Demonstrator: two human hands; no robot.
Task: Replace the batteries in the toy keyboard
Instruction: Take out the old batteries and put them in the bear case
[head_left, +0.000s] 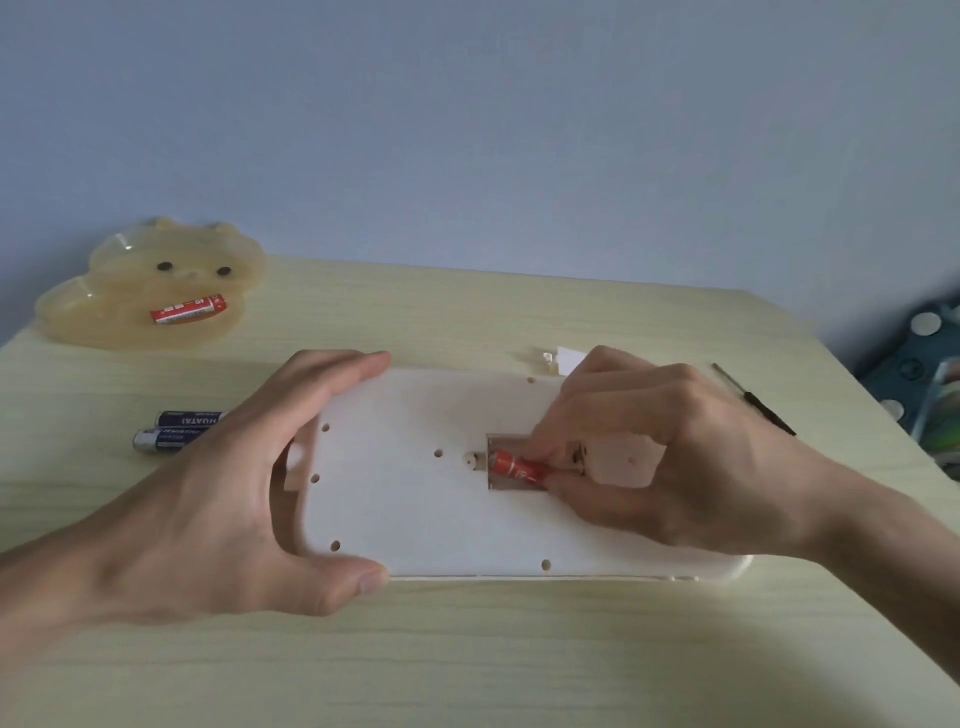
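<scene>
the two blue batteries (179, 430) on the table (467, 649) say "huatai", seen upside down. the writing on the red battery (519, 469) is too small to read. the toy keyboard (441, 493) lies face down in the middle of the table, its long side going left to right. the left hand (223, 499) grips its left end, thumb on the near edge and fingers on the far edge. the right hand (665, 457) pinches the red battery, which lies left to right and tilted, its left end down in the open battery slot (506, 444). another red battery (189, 309) lies in the yellow bear dish (104, 291) at the far left. a dark screwdriver (753, 399) lies on the right.
</scene>
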